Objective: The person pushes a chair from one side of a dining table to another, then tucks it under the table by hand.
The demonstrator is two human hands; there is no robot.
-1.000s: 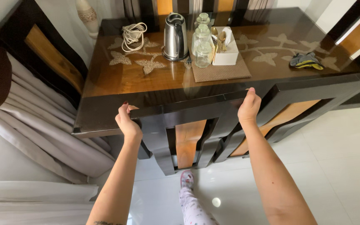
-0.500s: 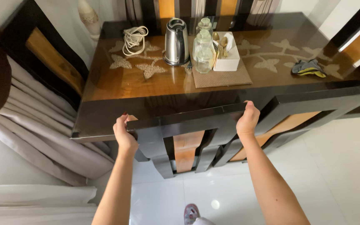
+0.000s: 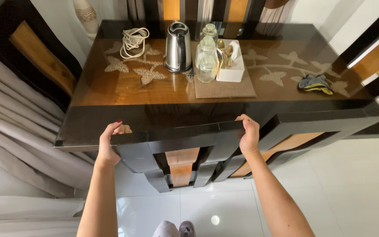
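Both hands clamp top rail: left hand (image 3: 109, 145), right hand (image 3: 248, 135) | dark wooden chair (image 3: 178, 147), pushed against glossy table (image 3: 123, 87) | likely heavy, rigid, slick lacquer | hold rail ends.

Black chair (image 3: 176, 145) with an orange-brown panel; glossy brown bench (image 3: 123, 87) with pale leaf inlays; silver kettle (image 3: 176, 41).
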